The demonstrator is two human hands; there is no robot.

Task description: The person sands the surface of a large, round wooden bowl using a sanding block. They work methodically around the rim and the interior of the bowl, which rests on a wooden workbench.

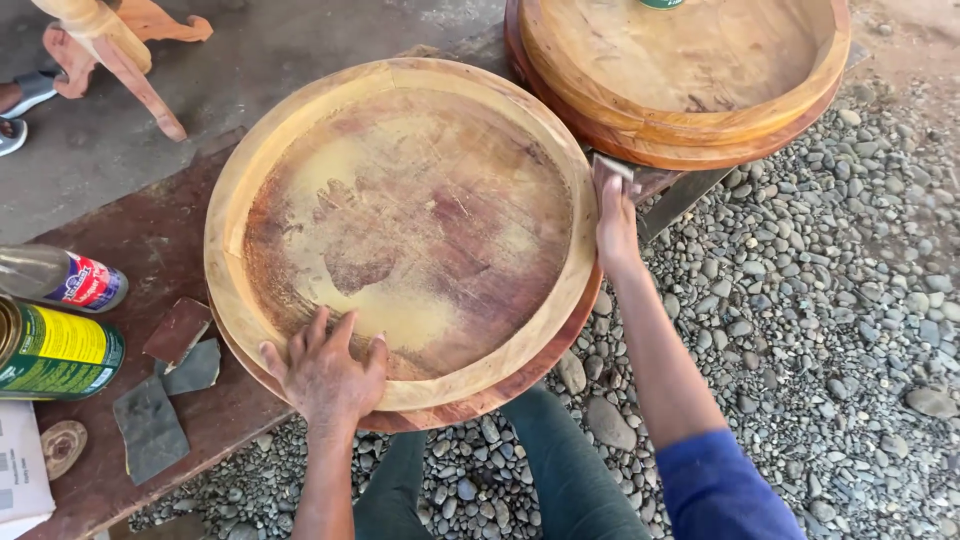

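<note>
Left hand (325,375): grip released, palm and spread fingers pressed flat on the near rim of the round wooden tray (400,230). Right hand (615,215): grip clenched on a small piece of sandpaper (612,166) against the tray's right rim. Tray: centre of the surface (150,240), overhanging its near edge above gravel (820,300). Second tray (680,70): far right. Cans (55,350) and sandpaper scraps (165,385): near left. Risk, judged: hard rubbing could slide or tip the overhanging tray if the left hand eases.
</note>
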